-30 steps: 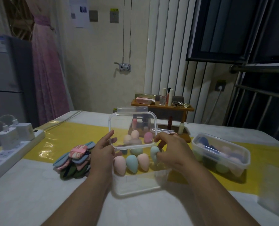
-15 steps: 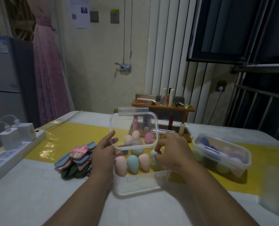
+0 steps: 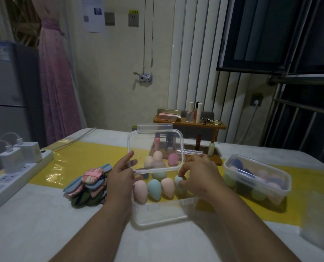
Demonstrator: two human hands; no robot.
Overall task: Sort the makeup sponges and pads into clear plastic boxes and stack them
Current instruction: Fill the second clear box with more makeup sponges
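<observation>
Head view: along the left edge of the bench (image 3: 43, 233) lies a white power strip (image 3: 15, 178) with two chargers plugged in. Bare bench top shows between it and a heap of flat makeup pads (image 3: 87, 186), which rests partly on the yellow runner (image 3: 77, 156). Just right of the heap, the left hand (image 3: 121, 176) grips the lid (image 3: 155, 148) of the open clear box (image 3: 163, 214). Its thumb is on the front of the lid's left edge and its fingers are behind, showing through the plastic. The lid stands nearly upright at the box's far side.

Inside, four egg-shaped sponges sit side by side in a near row: pink sponge (image 3: 140, 190), teal sponge (image 3: 154, 189), peach sponge (image 3: 167, 187) and light-blue sponge (image 3: 178, 183). More sponges lie behind them, seen through the lid. The right hand (image 3: 200, 176) pinches the top of the light-blue sponge with curled fingertips, close to the box's right wall. It may also touch the lid's lower right corner, but the view is too dim to tell.

Bare bench top shows near the box, between the forearms. Right of the right hand, across a narrow gap, a lidded clear box (image 3: 257, 178) full of sponges sits near the bench's right edge. Beyond the far edge, a wooden rack (image 3: 189, 125) carries cosmetics.
</observation>
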